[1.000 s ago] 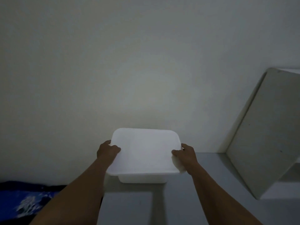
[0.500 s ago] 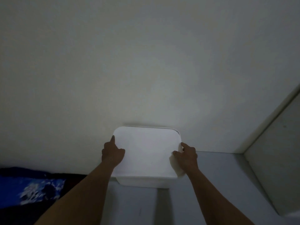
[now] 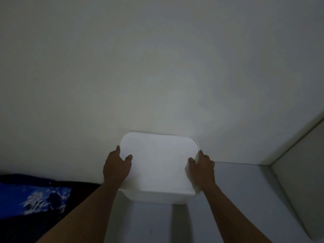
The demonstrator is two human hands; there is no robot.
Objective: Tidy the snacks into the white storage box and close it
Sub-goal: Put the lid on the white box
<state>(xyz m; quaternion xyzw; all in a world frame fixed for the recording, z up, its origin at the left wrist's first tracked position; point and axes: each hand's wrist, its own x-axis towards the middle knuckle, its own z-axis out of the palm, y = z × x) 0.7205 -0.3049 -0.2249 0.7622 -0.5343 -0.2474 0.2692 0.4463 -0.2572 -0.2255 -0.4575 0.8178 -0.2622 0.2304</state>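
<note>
I see the white storage box (image 3: 157, 197) standing on the grey tabletop (image 3: 245, 199), pushed back against the pale wall (image 3: 157, 67). Its white lid (image 3: 159, 162) covers the whole opening, so I cannot tell what is inside. At the far right corner a thin line of the box rim shows past the lid's edge.

My left hand (image 3: 116, 166) wraps the lid's left edge: thumb (image 3: 128, 157) lying on top, fingers curled down over the side, clamped on the lid. My right hand (image 3: 201, 168) mirrors it on the right edge, thumb on top and fingers hooked over the side, pressing in. Both forearms reach in from the bottom, wrists roughly level with the lid.

A blue patterned cloth (image 3: 35, 199) lies at the lower left, well apart from the box.
</note>
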